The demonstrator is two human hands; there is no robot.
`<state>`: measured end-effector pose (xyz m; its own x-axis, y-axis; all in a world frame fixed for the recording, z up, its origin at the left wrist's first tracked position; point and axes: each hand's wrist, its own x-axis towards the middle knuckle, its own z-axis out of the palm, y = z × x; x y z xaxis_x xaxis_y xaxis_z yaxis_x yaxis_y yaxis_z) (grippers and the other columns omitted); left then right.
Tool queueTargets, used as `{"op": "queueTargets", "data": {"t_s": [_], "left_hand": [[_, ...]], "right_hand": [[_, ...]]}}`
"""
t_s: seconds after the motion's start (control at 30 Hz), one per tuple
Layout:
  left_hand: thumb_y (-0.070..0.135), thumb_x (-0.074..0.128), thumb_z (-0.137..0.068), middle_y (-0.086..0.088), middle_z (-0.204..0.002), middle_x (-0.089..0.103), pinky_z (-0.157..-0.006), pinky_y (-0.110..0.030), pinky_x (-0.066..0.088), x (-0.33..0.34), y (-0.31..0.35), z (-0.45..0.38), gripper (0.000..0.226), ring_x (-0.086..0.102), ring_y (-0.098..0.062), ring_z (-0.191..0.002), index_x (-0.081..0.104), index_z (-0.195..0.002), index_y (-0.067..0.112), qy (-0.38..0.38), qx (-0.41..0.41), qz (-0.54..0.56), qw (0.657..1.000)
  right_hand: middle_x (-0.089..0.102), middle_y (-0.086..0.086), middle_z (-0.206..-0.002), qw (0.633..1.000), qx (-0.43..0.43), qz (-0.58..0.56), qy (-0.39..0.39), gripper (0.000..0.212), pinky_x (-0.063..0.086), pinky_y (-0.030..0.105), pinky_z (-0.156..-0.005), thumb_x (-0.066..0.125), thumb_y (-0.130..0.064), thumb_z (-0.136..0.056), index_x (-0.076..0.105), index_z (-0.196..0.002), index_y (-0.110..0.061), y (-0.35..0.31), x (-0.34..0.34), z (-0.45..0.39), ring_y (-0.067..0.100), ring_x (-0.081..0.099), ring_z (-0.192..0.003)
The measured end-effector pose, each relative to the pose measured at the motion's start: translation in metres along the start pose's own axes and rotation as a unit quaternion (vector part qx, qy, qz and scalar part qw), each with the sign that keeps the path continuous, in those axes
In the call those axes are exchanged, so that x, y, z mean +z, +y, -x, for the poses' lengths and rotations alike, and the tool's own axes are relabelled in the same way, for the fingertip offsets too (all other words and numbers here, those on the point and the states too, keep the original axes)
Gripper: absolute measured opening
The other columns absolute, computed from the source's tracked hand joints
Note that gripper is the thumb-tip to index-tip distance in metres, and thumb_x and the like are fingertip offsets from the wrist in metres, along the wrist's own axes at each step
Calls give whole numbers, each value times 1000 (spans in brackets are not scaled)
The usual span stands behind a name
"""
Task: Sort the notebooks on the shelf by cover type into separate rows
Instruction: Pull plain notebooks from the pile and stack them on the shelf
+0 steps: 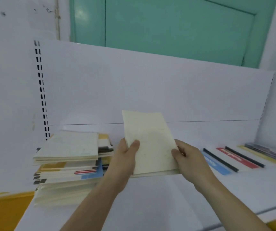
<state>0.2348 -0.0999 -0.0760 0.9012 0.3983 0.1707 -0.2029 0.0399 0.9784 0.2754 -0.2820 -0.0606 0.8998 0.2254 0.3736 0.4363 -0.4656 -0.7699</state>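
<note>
Both hands are holding a small bundle of cream notebooks [150,144] above the middle of the white shelf [150,197], clear of its surface as far as the view shows. The left hand [125,157] is pinching the bundle's left edge, thumb lying on the top cover and fingers hidden underneath. The right hand [187,157] is gripping the right edge, thumb on top, its fingers also out of sight.

The likeliest trouble, in my judgement, is the bundle fanning out: it looks like several thin books held only at the two side edges, so a loosening thumb could be letting the lower ones slide off toward the near edge. A second risk is the mixed pile [68,165] at the left; it is stacked unevenly, with coloured covers poking out between cream ones, and a nudge from the left forearm could be tipping it. Putting the bundle down among the bar-spined notebooks [230,159] at the far right would be mixing cover types.

The bundle is tilting up, its top edge pointing far and slightly left; its long axis is running near to far.
</note>
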Motion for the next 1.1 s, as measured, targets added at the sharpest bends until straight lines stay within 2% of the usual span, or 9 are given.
{"op": "queueTargets", "data": {"t_s": [0.13, 0.27, 0.37, 0.43, 0.63, 0.73, 0.87, 1.0, 1.1], "left_hand": [[33, 41, -106, 10, -111, 58, -77, -32, 47, 48, -30, -16, 16, 55, -9, -96, 44, -121, 27, 21, 4, -66, 998], [28, 42, -105, -1, -122, 58, -81, -28, 39, 85, -66, -34, 29, 54, -18, -101, 47, -131, 17, 54, 2, -234, 971], [30, 46, -103, -7, -131, 59, -88, -27, 41, 102, -92, -51, 37, 56, -25, -118, 49, -134, 12, 67, -7, -368, 927], [33, 46, -103, -9, -133, 58, -91, -29, 42, 113, -107, -59, 41, 55, -26, -121, 45, -136, 9, 70, -14, -431, 899], [51, 45, -99, -7, -117, 61, -91, -34, 46, 126, -139, -77, 44, 58, -25, -109, 56, -121, 14, 55, -25, -610, 790], [52, 44, -99, -8, -115, 55, -89, -33, 45, 129, -143, -80, 45, 56, -26, -107, 57, -118, 13, 44, -43, -635, 770], [59, 40, -97, -5, -106, 59, -80, -33, 42, 128, -136, -69, 46, 57, -26, -104, 53, -109, 16, 43, 0, -660, 750], [82, 44, -81, 0, -135, 52, -99, -34, 41, 115, -118, -46, 88, 47, -22, -124, 33, -148, 25, -68, -25, -623, 779], [75, 62, -76, 1, -149, 40, -110, -32, 33, 107, -105, -36, 99, 36, -19, -136, 27, -153, 23, -166, -46, -623, 763]], "right_hand": [[65, -4, -102, 998, 20, 55, -29, 24, 41, 23, -66, 41, -11, -99, 60, -108, -23, 42, -24, -17, 12, 58, -85], [50, -5, -140, 990, 50, 117, -53, 45, 39, 29, -94, 43, -19, -101, 40, -146, -22, 95, -31, -40, 16, 50, -119], [59, 0, -128, 985, 40, 128, -106, 43, 43, 23, -78, 46, -18, -98, 44, -141, -20, 133, -30, -58, 16, 55, -106], [61, -2, -121, 983, 35, 123, -133, 39, 44, 25, -81, 48, -16, -97, 48, -136, -22, 155, -30, -68, 16, 57, -104], [60, 6, -118, 959, -1, 208, -194, 24, 40, 26, -80, 48, -15, -96, 51, -120, -12, 190, -30, -89, 22, 56, -110], [59, 9, -122, 949, -3, 235, -210, 27, 43, 28, -88, 46, -19, -98, 51, -122, -9, 196, -28, -91, 24, 55, -113], [61, 6, -110, 937, -20, 272, -218, 15, 44, 30, -80, 48, -28, -96, 51, -101, -14, 201, -28, -92, 23, 58, -103], [52, -4, -88, 920, -46, 283, -265, 37, 38, 29, -66, 54, -59, -88, 42, -82, -25, 197, -44, -90, 19, 56, -89], [49, -7, -92, 870, -64, 348, -343, 54, 40, 28, -64, 60, -77, -70, 46, -89, -28, 193, -55, -89, 12, 48, -83]]}}
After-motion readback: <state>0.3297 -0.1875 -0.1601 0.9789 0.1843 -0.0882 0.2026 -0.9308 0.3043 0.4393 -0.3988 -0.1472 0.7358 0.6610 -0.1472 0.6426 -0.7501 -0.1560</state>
